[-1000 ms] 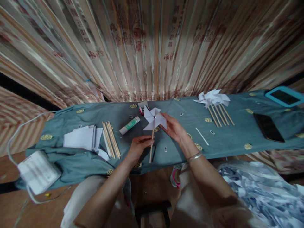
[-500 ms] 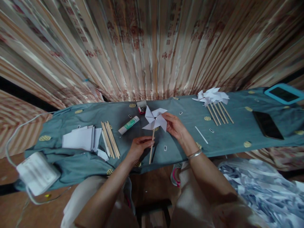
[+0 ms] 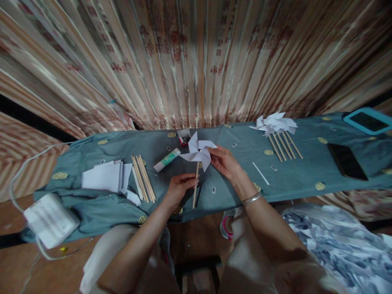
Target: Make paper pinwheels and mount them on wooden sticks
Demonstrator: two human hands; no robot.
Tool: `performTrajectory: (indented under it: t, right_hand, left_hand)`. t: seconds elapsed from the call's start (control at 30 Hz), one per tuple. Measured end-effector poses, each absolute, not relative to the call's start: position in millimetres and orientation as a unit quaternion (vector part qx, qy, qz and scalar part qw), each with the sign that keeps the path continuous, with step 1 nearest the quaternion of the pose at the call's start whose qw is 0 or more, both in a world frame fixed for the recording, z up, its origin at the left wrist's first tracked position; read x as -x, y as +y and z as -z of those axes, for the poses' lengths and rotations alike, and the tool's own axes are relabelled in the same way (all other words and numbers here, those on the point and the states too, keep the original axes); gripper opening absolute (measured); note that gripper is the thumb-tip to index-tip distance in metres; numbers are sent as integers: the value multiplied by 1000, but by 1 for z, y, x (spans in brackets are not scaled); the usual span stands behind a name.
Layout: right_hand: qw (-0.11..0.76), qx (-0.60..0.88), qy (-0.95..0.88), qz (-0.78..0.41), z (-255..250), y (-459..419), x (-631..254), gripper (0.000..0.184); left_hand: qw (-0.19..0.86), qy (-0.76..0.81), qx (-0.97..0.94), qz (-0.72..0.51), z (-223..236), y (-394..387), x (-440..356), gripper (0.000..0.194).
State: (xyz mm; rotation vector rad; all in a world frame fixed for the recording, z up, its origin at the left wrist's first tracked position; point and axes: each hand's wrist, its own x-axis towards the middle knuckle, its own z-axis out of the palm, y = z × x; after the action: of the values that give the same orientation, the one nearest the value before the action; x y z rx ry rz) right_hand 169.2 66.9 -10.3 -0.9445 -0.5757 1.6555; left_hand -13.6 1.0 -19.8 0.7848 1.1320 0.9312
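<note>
With our left hand [image 3: 179,188] clamped on the stick [image 3: 194,198], we should touch the pinwheel [image 3: 199,155] lightly at right, our right hand's [image 3: 226,163] pinch being unclear.

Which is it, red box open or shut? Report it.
Open: the red box has its pale flap raised at the back, and shiny bits show inside.
</note>
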Motion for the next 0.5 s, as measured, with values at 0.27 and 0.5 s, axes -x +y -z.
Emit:
performTrajectory:
  t: [0.27,0.5]
  right_hand:
    - [537,394,-234,-708,5,64,-167,26]
    - [534,389,-227,-715,4,62,-164,26]
  left_hand:
    - [670,503,-344,-425,20,1,13,34]
    - [666,508,-335,-432,19,2,13,36]
